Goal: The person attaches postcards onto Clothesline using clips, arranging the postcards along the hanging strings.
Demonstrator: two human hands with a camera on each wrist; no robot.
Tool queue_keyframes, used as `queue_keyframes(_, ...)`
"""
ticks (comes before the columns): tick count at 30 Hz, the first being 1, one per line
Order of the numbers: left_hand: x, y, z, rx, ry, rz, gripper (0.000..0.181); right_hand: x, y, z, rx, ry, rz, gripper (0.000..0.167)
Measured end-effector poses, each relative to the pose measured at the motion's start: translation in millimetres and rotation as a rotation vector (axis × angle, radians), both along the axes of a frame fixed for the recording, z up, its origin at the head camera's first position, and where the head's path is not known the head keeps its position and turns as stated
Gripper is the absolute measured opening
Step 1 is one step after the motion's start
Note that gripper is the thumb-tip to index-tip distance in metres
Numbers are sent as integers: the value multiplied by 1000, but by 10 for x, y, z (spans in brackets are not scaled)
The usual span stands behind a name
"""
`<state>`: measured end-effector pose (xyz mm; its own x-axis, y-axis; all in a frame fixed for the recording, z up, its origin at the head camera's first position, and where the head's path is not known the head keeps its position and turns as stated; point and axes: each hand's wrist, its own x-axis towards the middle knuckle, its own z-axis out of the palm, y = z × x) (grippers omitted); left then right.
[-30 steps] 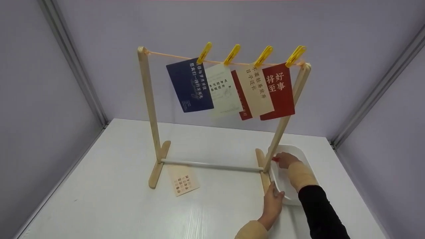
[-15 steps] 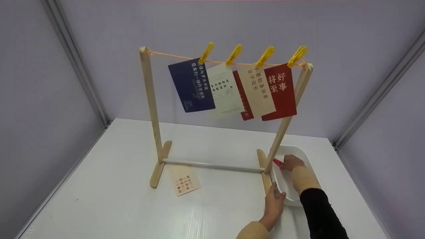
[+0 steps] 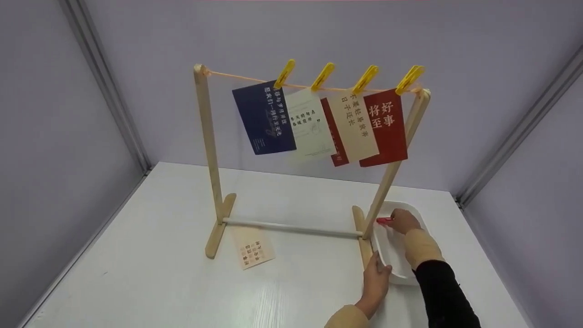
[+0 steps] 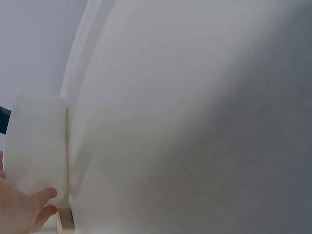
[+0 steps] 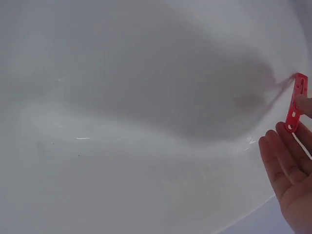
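Inside the white plastic tray (image 3: 395, 248), my right hand (image 3: 404, 222) pinches a red clothes peg (image 3: 385, 220) near the left wall. The right wrist view shows the thumb on the peg (image 5: 296, 103), with the other fingers of my right hand (image 5: 292, 165) stretched out below it. My left hand (image 3: 376, 281) holds the tray's near left corner; in the left wrist view its fingertips (image 4: 45, 196) lie against the outer wall (image 4: 39, 141). Above, yellow clothes pegs (image 3: 365, 80) fix several cards to a cord, among them a blue card (image 3: 264, 117) and a red card (image 3: 385, 130).
The wooden stand's right post (image 3: 389, 182) rises just left of the tray, and its foot (image 3: 364, 248) lies beside my left hand. A white crossbar (image 3: 291, 226) joins the posts. A beige card (image 3: 255, 250) lies on the white table (image 3: 159, 273) near the left foot.
My right hand has shifted slightly right inside the tray, and more of the red clothes peg shows. The peg has turned from slanting to nearly level. My left hand stays at the tray.
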<state>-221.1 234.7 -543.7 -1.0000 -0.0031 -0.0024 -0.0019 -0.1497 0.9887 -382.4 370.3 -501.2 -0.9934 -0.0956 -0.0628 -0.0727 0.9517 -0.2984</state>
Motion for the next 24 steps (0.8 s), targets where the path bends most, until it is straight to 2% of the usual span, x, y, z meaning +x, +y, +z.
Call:
queue_keyframes(8, 13, 0, 10, 14, -8, -12, 50, 57, 32, 108, -303, 99, -89, 34)
queue_keyframes(13, 22, 12, 15, 12, -21, -7, 49, 121, 47, 148, -566, 71, -181, 41)
queue_keyframes(17, 30, 22, 12, -2, 8, 29, 46, 180, 23, 187, -750, 66, -214, 43)
queue_keyframes(19, 33, 33, 11, -1, 14, 54, 45, 213, 15, 215, -801, 70, -207, 45)
queue_keyframes(24, 47, 77, 12, 24, 12, 89, 44, 350, 30, 293, -846, 107, -190, 48)
